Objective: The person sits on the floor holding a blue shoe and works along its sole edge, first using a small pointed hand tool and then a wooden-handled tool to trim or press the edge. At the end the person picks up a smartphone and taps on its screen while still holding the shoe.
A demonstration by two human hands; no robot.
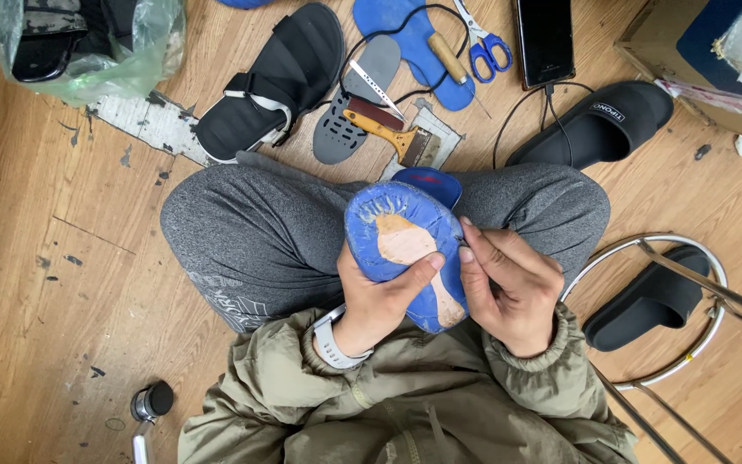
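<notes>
A blue fabric-covered insole [392,225] rests on my lap, its tan underside showing in the middle with the blue edges folded over it. My left hand [380,296], with a white watch on the wrist, grips it from below, thumb pressed on the tan patch. My right hand [508,288] pinches the folded blue edge on the insole's right side. A second blue piece [429,182] with a red edge peeks out just behind it on my knee.
Ahead on the wooden floor lie a black sandal [272,77], a grey insole [358,94], a blue insole [405,43], a scraper [388,133], blue-handled scissors [484,43], a phone [545,39] and black slides [599,125]. A metal stool frame [680,309] stands at right.
</notes>
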